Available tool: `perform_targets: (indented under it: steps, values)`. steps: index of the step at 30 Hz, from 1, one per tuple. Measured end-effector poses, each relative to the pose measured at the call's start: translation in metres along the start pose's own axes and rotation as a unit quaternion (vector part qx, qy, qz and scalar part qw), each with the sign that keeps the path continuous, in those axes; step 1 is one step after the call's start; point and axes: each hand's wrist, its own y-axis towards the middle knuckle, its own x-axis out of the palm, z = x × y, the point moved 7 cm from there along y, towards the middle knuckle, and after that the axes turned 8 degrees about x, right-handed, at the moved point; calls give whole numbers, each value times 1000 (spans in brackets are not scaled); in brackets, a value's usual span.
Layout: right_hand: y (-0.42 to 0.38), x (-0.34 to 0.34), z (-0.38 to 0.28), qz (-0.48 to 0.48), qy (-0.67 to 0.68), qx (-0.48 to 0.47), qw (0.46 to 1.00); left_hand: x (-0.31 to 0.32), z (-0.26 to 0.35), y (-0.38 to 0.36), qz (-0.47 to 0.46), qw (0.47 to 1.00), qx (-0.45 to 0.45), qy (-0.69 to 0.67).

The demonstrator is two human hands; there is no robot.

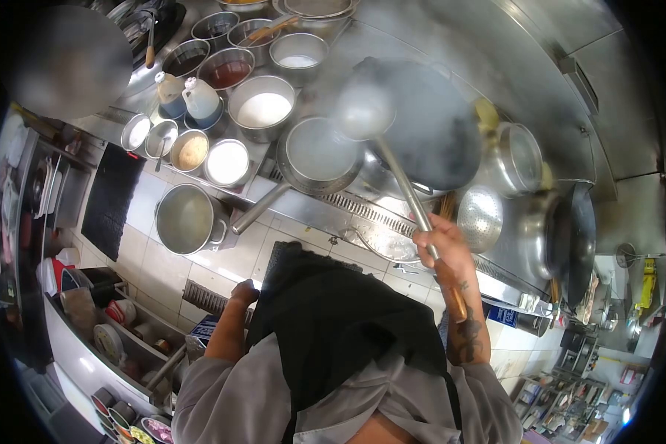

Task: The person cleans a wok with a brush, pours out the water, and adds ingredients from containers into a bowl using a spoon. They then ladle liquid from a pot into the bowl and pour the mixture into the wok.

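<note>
My right hand (445, 240) is closed round the handle of a long metal ladle (401, 174), whose wooden end points back along my forearm. The ladle's bowl hangs over the near left edge of a dark, steaming wok (433, 126), beside a pot of cloudy liquid (322, 149). Steam blurs what lies in the wok. Low at my left side, my left hand (246, 291) has its fingers curled by the black apron (333, 318); whether it holds anything is unclear.
Bowls of white contents (263, 109) and sauces, with two plastic jugs (201, 98), stand at the upper left. A tall pot (185, 220) is below them. Perforated strainers (481, 220) and pans are right of the wok. An open drawer unit (137, 340) is at the lower left.
</note>
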Motion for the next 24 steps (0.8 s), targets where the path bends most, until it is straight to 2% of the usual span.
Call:
perform_targets:
  steps: [8, 16, 19, 20, 22, 24]
  values:
    - [7, -6, 7, 42, -126, 0, 991, -9, 8, -5, 3, 1000, -11, -7]
    - [13, 2, 15, 63, -313, -88, 943, -9, 5, 3, 4, 1000, 9, 3]
    - [20, 0, 26, 64, -383, -155, 908, -19, 18, 6, 43, 998, 45, 14]
    - [22, -1, 28, 66, -405, -180, 894, -21, 24, 10, 26, 998, 62, 22]
    - [17, 7, 23, 58, -424, -130, 894, -46, 60, 7, -9, 995, 97, 36]
    - [14, 14, 21, 60, -447, -116, 885, -99, 122, -22, 130, 962, 239, 11]
